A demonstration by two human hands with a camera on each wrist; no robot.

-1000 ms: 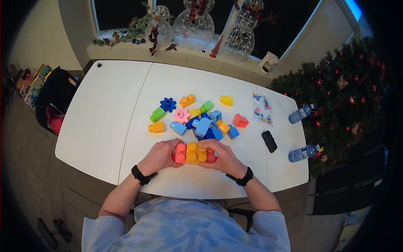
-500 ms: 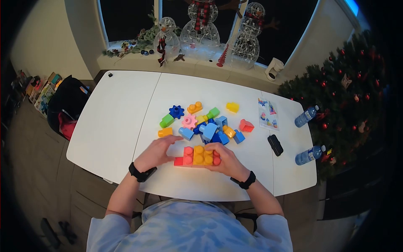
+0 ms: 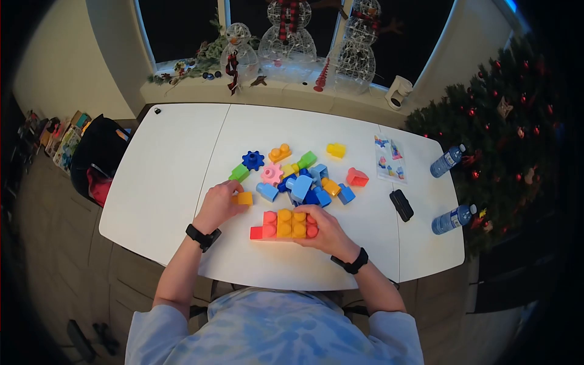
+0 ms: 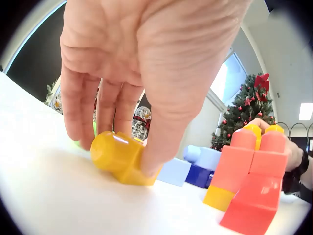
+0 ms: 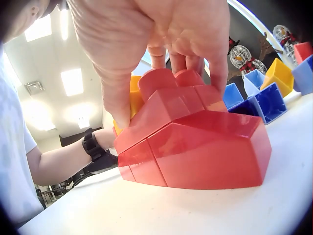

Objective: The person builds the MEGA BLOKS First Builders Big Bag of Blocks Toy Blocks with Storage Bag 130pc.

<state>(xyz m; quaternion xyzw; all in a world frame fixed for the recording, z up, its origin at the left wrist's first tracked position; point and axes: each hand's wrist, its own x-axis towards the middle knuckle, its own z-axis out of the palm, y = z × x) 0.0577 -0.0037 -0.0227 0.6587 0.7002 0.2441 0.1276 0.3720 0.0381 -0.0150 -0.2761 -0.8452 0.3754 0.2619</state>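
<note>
My left hand pinches an orange-yellow toy building block that lies on the white table, thumb on the near side and fingers behind it. With my right hand I grip the right end of a red and yellow block assembly, thumb and fingers over its top. That assembly rests on the table, yellow studded blocks between red ones. A sloped red block forms its right end low down, and a red piece sticks out at its left.
Beyond my hands lies a loose pile of blue blocks, with green, yellow and pink pieces around it. A pink gear and a dark blue gear are among them. A black case, picture sheet and two water bottles stand rightward.
My left hand has left the assembly's left end, moved up and left, and taken hold of the orange-yellow block. The right hand stays on the assembly.
</note>
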